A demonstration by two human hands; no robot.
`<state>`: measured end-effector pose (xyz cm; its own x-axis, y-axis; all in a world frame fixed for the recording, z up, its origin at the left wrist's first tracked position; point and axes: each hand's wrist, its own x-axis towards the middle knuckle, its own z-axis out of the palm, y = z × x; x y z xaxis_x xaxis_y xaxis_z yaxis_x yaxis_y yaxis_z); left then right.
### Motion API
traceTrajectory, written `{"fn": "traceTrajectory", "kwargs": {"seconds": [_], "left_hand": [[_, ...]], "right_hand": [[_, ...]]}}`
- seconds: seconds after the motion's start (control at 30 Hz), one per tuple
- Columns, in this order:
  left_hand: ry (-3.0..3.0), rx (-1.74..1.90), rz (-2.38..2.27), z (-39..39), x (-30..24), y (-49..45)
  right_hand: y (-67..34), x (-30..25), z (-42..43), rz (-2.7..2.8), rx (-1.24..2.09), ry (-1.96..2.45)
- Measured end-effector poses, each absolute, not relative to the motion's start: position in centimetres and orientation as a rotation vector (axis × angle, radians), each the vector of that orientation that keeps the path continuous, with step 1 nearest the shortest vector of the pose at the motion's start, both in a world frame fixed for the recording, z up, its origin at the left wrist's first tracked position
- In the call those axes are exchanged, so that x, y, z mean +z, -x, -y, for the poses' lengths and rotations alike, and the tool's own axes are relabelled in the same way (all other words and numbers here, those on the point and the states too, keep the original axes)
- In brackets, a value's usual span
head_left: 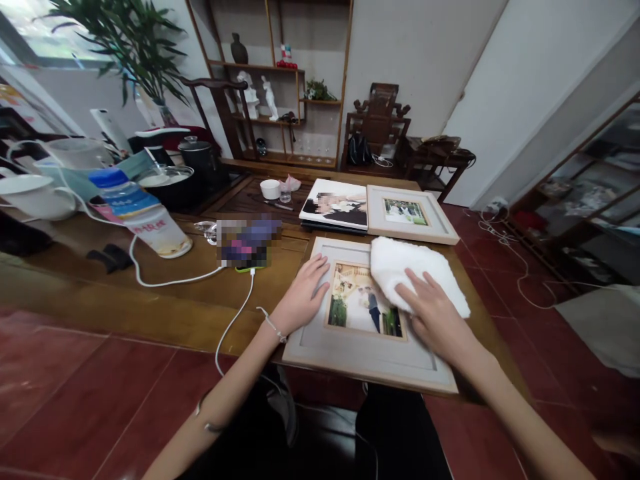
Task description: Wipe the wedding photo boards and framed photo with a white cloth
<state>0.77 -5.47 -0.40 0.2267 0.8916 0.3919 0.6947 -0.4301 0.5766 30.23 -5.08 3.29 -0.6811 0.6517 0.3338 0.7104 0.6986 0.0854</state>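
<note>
A pale picture frame with a photo in it lies flat at the near edge of the wooden table. My left hand rests flat on the frame's left border, fingers stretched out. My right hand presses palm-down on a folded white cloth that covers the frame's upper right part and a corner of the photo.
A second framed photo and an unframed print lie further back. A phone on a white cable sits left of the frame. A tipped bottle, pots, a white cup and a plant crowd the left.
</note>
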Motion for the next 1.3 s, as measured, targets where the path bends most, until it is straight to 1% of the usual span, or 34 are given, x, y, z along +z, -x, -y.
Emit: {"fn": "traceTrajectory", "kwargs": {"seconds": [0.13, 0.23, 0.37, 0.53, 0.67, 0.77, 0.97, 1.07, 1.17, 1.3], "left_hand": [[-2.275, 0.932, -1.530, 5.5, -0.4, -1.0], [-2.311, 0.905, -1.612, 5.6, -0.4, -1.6], [-2.333, 0.840, -1.652, 5.6, -0.3, -2.3], [-2.379, 0.780, -1.596, 5.3, -0.3, -2.3], [-2.343, 0.818, -1.629, 5.4, -0.4, -2.2], [-2.318, 0.857, -1.659, 5.5, -0.5, -2.3], [-2.325, 0.860, -1.631, 5.4, -0.4, -2.1], [-2.369, 0.789, -1.613, 5.5, -0.1, -1.9], [-2.401, 0.703, -1.604, 5.5, 0.2, -1.8], [-2.416, 0.686, -1.595, 5.5, 0.4, -1.8]], "right_hand": [[-30.2, 4.6, 12.0, 2.673, -0.256, 0.970], [-30.4, 5.0, 14.4, 2.651, -0.150, 0.964], [-30.6, 4.3, 12.1, 2.572, -0.113, 1.071], [-29.9, 4.1, 4.6, 2.418, -0.219, 1.311], [-29.2, 3.9, 0.9, 2.582, -0.292, 1.238], [-29.2, 3.7, 2.3, 2.660, -0.262, 1.152], [-30.5, 5.1, 12.0, 2.715, -0.067, 0.986], [-31.1, 5.6, 14.5, 2.722, -0.025, 0.919], [-31.2, 5.2, 13.0, 2.694, -0.013, 0.948], [-30.5, 4.4, 6.9, 2.660, -0.103, 1.075]]}}
